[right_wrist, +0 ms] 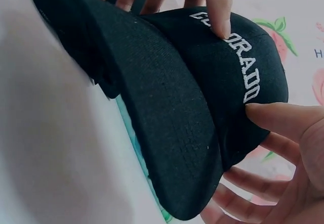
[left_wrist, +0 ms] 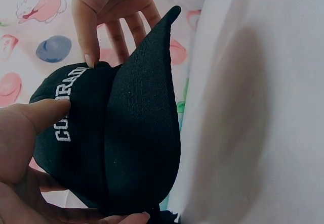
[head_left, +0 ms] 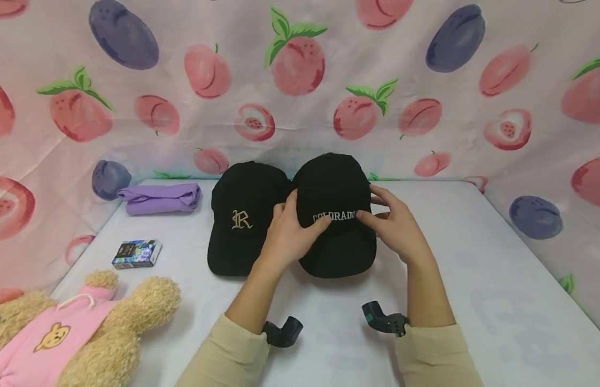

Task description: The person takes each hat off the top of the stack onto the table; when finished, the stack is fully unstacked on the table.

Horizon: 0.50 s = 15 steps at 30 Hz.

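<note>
The left grip [head_left: 290, 234] pinches the lettered cap [head_left: 336, 183], its thumb across the white lettering and its fingers round the left side; the right grip [head_left: 397, 223] pinches the opposite side, thumb by the last letter, fingers behind the edge. To hold it well, both thumbs should press lightly and evenly so that the crown does not dent, with the brim left free to keep its curve. The lettered cap sits between the two grips, brim toward the person and, judging by its shadow, raised off the counter [head_left: 474, 269]. Just left of the lettered cap is a second black cap [head_left: 247, 188] with a gold R; whether the two touch is hard to tell. Well to the lettered cap's left lie a folded purple cloth [head_left: 159, 199], a small box [head_left: 137, 253] and, nearest the person, a teddy bear [head_left: 53, 338].
</note>
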Available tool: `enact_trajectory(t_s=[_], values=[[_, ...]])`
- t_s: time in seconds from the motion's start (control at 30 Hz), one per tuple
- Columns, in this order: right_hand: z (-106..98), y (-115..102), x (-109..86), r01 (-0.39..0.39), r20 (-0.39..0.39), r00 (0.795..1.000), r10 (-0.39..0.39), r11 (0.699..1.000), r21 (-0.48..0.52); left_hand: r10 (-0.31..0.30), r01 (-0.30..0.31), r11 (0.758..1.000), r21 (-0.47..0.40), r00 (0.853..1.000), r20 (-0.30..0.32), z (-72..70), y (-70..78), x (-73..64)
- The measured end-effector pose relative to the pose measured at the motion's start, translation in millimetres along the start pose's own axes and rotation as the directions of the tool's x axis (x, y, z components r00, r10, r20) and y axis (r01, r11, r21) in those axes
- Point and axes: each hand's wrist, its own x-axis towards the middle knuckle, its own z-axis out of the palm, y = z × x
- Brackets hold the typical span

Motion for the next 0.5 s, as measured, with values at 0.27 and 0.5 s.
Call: enact_trajectory(t_s=[0.27, 0.5], values=[[-2, 9, 1.1, -0.031, -0.009, 0.999, 0.031, 1.000, 0.004, 0.008, -0.008, 1.000, 0.019, 1.000, 0.019, 7.3, 1.2, 7.7], [-7, 13, 2.2, -0.024, -0.016, 1.000, 0.025, 1.000, 0.007, 0.021, -0.021, 1.000, 0.017, 0.999, 0.033, 10.0, 3.7, 10.3]])
